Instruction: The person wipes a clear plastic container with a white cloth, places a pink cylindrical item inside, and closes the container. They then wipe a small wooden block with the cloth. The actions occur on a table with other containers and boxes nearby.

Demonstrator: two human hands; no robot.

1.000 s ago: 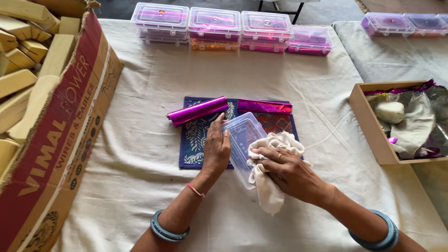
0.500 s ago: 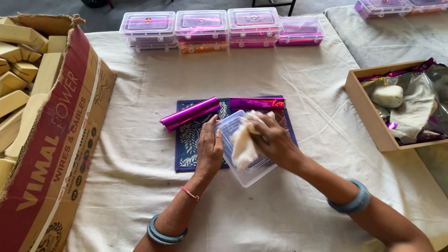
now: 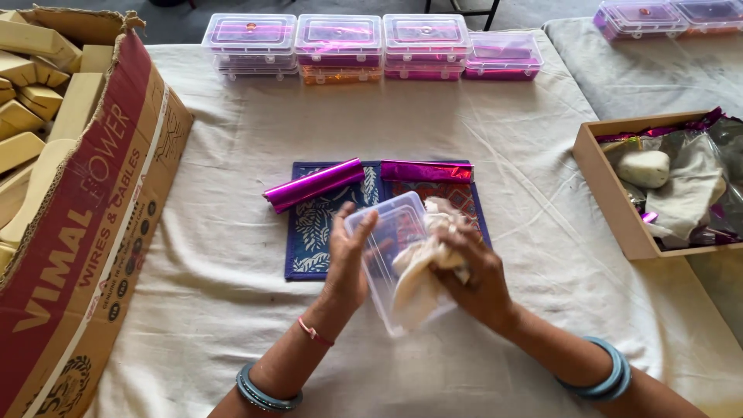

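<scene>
My left hand [image 3: 350, 263] grips the left side of a clear plastic box [image 3: 391, 232], tilted above the table. My right hand [image 3: 480, 275] presses a cream cloth [image 3: 418, 279] into the box's open inside. Under and behind the box lies a blue patterned mat [image 3: 309, 232]. On the mat rest a shiny magenta foil roll [image 3: 313, 184] and a flat folded magenta foil piece [image 3: 426, 170].
A large red cardboard carton [image 3: 85, 232] holding tan boxes stands at the left. Stacked clear lidded boxes [image 3: 340, 46] with coloured contents line the far edge, more at the top right [image 3: 665, 15]. An open brown box [image 3: 611, 193] with cloths and foil sits at the right.
The cloth went from bunched beside the box to pushed inside it. My right hand has slid down along the box, and the view has shifted slightly.
</scene>
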